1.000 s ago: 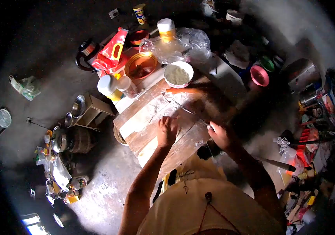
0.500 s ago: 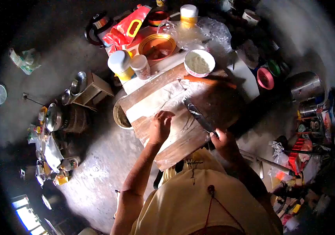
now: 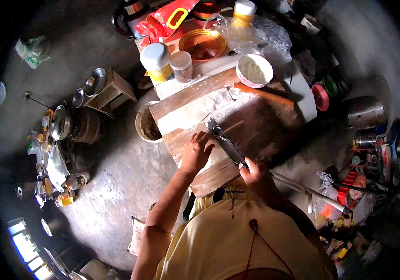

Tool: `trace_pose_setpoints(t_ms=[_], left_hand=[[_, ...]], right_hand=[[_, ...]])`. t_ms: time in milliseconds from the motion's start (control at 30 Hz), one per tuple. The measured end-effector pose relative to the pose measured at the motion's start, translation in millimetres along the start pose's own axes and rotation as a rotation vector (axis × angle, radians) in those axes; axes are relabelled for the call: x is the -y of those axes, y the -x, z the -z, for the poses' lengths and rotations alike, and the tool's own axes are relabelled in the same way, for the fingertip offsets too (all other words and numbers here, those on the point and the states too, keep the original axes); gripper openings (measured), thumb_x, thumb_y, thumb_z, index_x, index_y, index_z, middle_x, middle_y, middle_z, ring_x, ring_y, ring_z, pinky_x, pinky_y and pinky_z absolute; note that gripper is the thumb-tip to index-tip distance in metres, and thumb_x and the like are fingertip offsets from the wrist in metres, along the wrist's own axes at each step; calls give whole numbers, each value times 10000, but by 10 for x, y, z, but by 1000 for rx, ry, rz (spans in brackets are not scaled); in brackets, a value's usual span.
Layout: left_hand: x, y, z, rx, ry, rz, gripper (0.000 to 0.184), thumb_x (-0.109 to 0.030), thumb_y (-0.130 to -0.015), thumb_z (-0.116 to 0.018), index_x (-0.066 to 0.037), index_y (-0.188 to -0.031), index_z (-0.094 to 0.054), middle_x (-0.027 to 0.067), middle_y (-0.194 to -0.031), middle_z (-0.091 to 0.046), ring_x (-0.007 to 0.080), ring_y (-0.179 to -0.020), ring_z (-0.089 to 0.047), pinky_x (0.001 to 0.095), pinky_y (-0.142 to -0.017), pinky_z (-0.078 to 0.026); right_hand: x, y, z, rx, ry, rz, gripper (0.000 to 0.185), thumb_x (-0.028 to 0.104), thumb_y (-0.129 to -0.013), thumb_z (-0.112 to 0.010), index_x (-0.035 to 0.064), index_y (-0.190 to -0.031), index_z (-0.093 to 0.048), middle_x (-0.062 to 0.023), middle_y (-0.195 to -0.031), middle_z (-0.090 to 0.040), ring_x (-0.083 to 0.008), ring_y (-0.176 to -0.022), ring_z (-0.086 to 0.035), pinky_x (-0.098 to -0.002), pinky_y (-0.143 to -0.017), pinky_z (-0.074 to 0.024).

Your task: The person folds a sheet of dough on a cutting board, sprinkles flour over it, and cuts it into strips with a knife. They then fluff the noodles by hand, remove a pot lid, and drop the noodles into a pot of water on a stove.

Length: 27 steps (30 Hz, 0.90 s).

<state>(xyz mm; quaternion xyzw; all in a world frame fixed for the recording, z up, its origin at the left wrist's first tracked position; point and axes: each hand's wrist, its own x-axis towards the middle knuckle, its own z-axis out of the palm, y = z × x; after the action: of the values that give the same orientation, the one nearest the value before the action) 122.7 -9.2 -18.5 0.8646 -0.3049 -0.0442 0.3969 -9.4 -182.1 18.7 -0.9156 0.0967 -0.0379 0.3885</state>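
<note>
1. Floury board (image 3: 211, 181) on my remote feed.
2. Knife (image 3: 226, 143) over board's nr half; R grip (image 3: 255, 173) clasps its butt end.
3. L grip (image 3: 196, 152) loose, empty, over board's L.
4. Prob. stiff, lightish, floury-slick; I'd hold butt only.

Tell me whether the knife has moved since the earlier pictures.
Yes: relative to the white bowl, the knife has moved left and downward, farther from it.

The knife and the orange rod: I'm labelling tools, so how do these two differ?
The knife is gripped in the right hand, while the orange rod lies unheld on the board, by the white bowl. The knife's blade is dark with whitish smears; the rod is orange. The knife is nearer the person, the rod farther away. Both are long and narrow.
</note>
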Motion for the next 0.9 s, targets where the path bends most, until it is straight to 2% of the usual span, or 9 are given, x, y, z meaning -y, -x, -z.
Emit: trace_pose_setpoints(t_ms=[200,333,433,533,633,733,800,833,900], left_hand=[[88,28,-105,-7,-31,-61,224,-83,-710,-638,-66,-917,-554,114,-972,-531,325,-932,-496,390,-806,-429],[126,19,-113,21,-8,-86,205,-52,-690,-628,-57,-878,-547,127,-950,-523,334,-930,-486,392,-816,-420],[68,-5,-89,-23,55,-24,224,-40,-674,-626,-37,-875,-527,138,-929,-523,346,-907,-485,402,-811,-416],[97,1,-144,-77,34,-34,255,-36,-676,-623,-21,-903,-508,151,-919,-523,359,-897,-484,412,-806,-412],[250,9,-242,-50,-30,-106,316,-64,-658,-650,-17,-929,-495,163,-913,-523,365,-896,-486,421,-805,-408],[239,-9,-277,31,101,-29,354,-128,-665,-677,-30,-956,-502,167,-940,-519,365,-890,-489,423,-809,-410],[129,-67,-259,-10,109,73,366,-170,-674,-692,-49,-974,-520,152,-975,-516,345,-931,-486,414,-841,-400],[54,-79,-265,-47,120,186,379,-211,-682,-707,-68,-991,-539,138,-1010,-513,326,-972,-484,406,-873,-391],[-17,-171,-292,-42,-54,148,424,-275,-674,-708,-70,-997,-525,133,-1008,-503,325,-955,-479,418,-849,-394]], right_hand=[[54,37,40,114,49,-86,114,111,-798,-549,11,-766,-504,-222,-613,-497,-376,-581,-536,-412,-489,-398],[29,123,-30,95,133,-21,103,110,-791,-555,13,-801,-522,-226,-640,-509,-387,-607,-537,-413,-515,-420],[-62,121,-339,-218,262,298,113,116,-788,-564,15,-833,-542,-232,-651,-521,-401,-622,-537,-417,-544,-444],[-111,33,-473,-161,248,170,154,125,-788,-567,2,-879,-558,-250,-695,-540,-404,-670,-551,-418,-574,-460],[-168,39,-485,77,241,-77,220,152,-790,-580,-16,-931,-556,-268,-797,-561,-414,-783,-556,-432,-622,-457],[-257,3,-473,-139,6,-17,213,174,-808,-580,-11,-911,-554,-236,-760,-575,-391,-749,-575,-410,-642,-457],[-164,3,-263,-90,-320,-194,258,225,-846,-569,-1,-970,-568,-168,-812,-605,-241,-774,-593,-344,-724,-457],[-330,53,-250,-95,-302,-272,284,238,-850,-578,-2,-1001,-556,-134,-837,-603,-223,-784,-572,-332,-744,-446],[-367,76,-90,-148,-348,-366,297,267,-857,-578,7,-997,-543,-81,-842,-596,-183,-758,-541,-310,-720,-437]])
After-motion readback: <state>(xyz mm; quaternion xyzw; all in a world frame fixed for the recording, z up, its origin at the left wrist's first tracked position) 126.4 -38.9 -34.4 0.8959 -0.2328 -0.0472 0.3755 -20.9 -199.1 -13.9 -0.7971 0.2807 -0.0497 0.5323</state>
